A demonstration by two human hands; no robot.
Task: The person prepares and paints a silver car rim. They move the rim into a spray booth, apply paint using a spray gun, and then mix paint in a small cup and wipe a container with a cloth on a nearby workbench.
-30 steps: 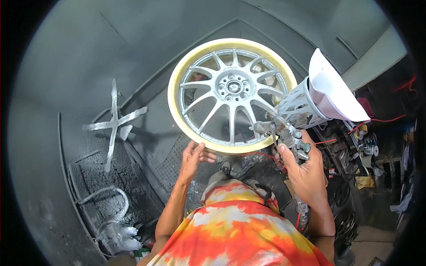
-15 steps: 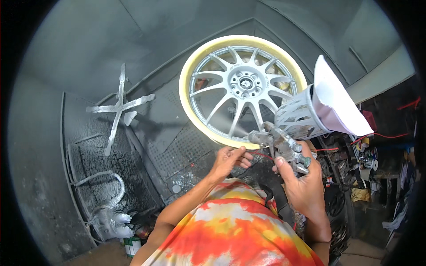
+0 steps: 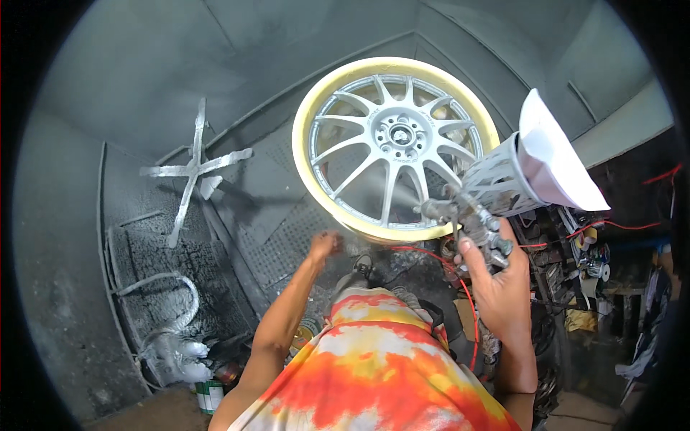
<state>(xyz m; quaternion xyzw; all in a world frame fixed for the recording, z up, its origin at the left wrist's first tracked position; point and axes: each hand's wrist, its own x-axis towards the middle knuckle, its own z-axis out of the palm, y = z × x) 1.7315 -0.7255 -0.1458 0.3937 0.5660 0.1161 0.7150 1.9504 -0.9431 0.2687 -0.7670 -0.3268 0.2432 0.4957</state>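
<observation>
My right hand (image 3: pixel 496 287) is wrapped round a paint-spattered spray gun (image 3: pixel 471 219), its nozzle facing the lower right spokes of a wheel rim (image 3: pixel 408 176). A faint pale mist shows at the nozzle. On the gun sits a white perforated cup (image 3: pixel 499 179), and a white flared sheet or liner (image 3: pixel 553 161) stands out of its mouth. The rim has silver-grey spokes and a pale yellow outer lip. My left hand (image 3: pixel 327 245) is just below the rim's lower left edge, apart from it. Its fingers look curled but are smeared by motion.
Grey booth walls (image 3: pixel 287 43) surround the wheel. A silver-coated cross-shaped stand (image 3: pixel 194 169) is at left, above a dark textured panel (image 3: pixel 154 255). A red hose (image 3: pixel 474 327) runs beside my right forearm. Cluttered shelves (image 3: pixel 596 266) stand at right; a green-and-white can (image 3: pixel 209 396) is at lower left.
My left hand has moved left, away from the spray gun. The wheel rim has turned somewhat counterclockwise. My right hand and the gun have shifted slightly right.
</observation>
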